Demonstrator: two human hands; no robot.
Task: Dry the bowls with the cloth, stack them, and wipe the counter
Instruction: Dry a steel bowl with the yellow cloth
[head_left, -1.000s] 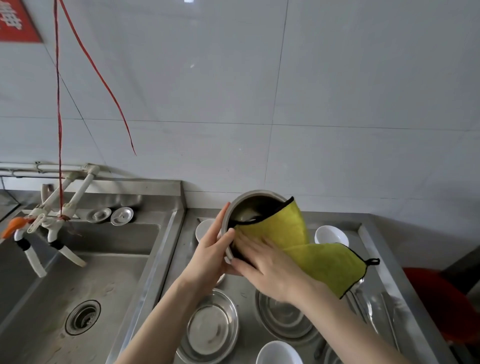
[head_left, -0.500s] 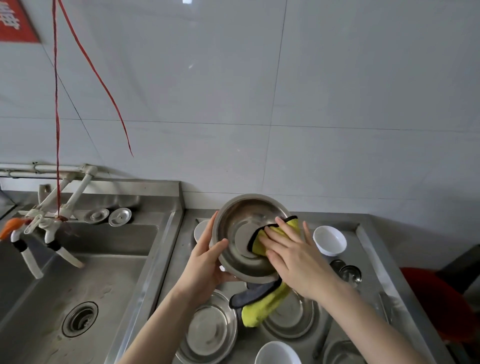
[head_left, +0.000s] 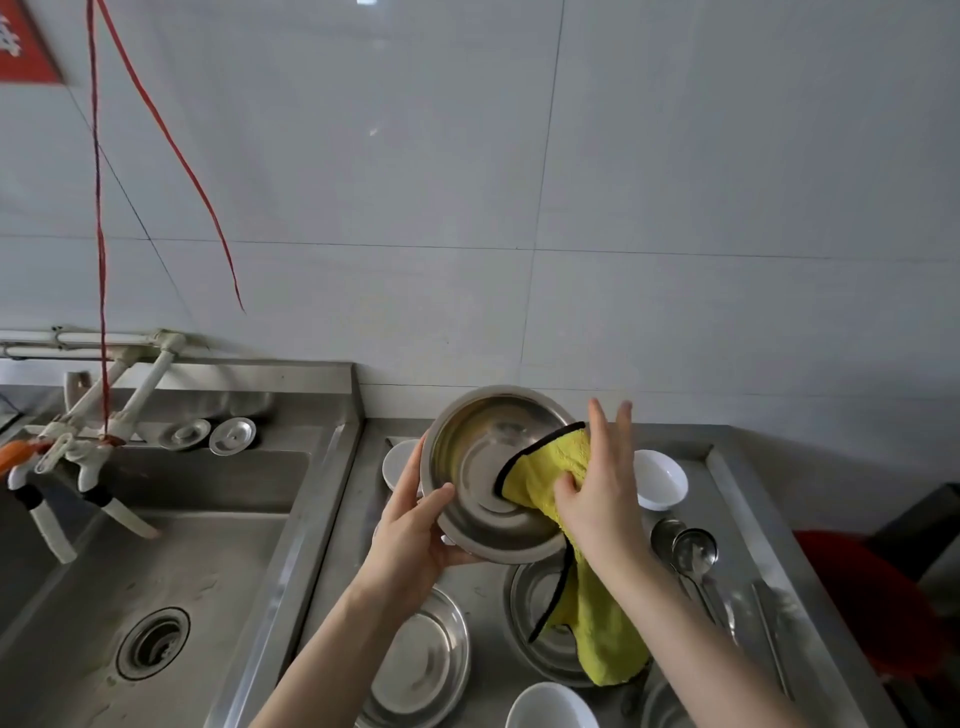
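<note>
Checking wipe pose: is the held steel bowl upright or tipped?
Tipped. The bowl has its opening toward the camera, inside showing; left hand grips its rim, right hand holds the cloth against it.

- Cloth — bright yellow, edged with thin black trim.
- Raised bowl: plain silver-grey steel, matching the bench.
- Small bowls: plain white.
- Wall tiles: pale grey, thin darker grout lines.
- String and sign corner — red.
- Taps: white, black bands.
</note>
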